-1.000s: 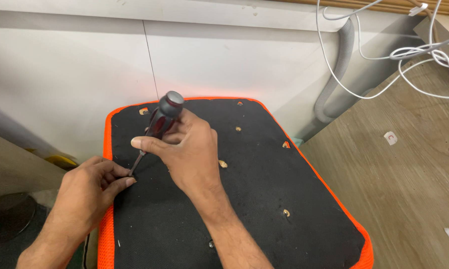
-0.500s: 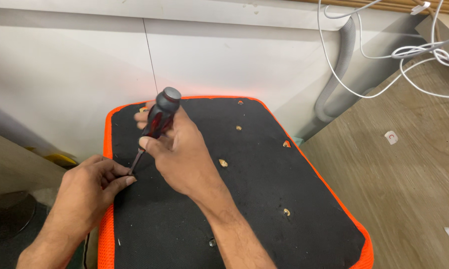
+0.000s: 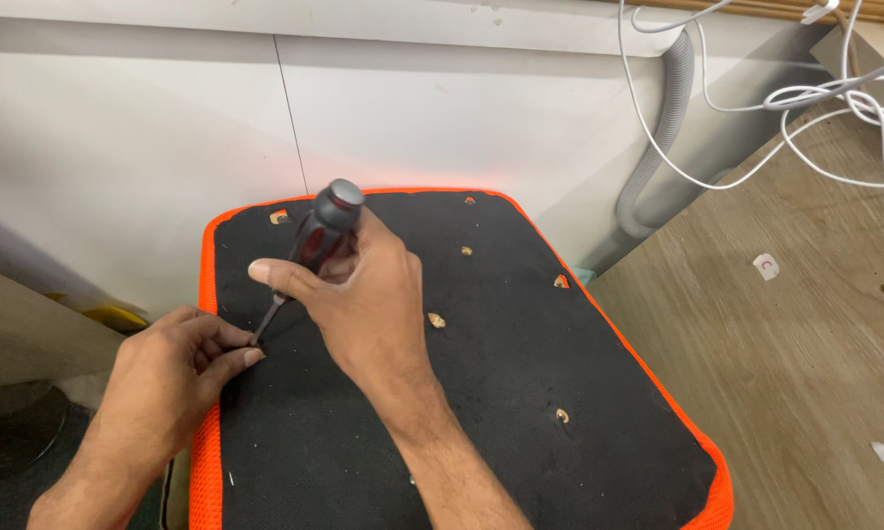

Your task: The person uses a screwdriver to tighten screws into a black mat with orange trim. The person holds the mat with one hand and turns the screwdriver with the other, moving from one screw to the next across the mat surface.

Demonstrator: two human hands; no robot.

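My right hand [image 3: 363, 294] wraps the screwdriver [image 3: 309, 250], tip down on the black cushion [image 3: 501, 373]; my left hand [image 3: 172, 368] pinches at that tip, near the cushion's orange edge.

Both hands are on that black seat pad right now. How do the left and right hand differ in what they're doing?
The right hand is wrapped around the red-and-black handle of the screwdriver; the left hand holds no tool. The right hand is raised over the black pad, while the left hand sits low at the pad's orange edge, fingertips pinched beside the screwdriver tip. Both work at the same spot.
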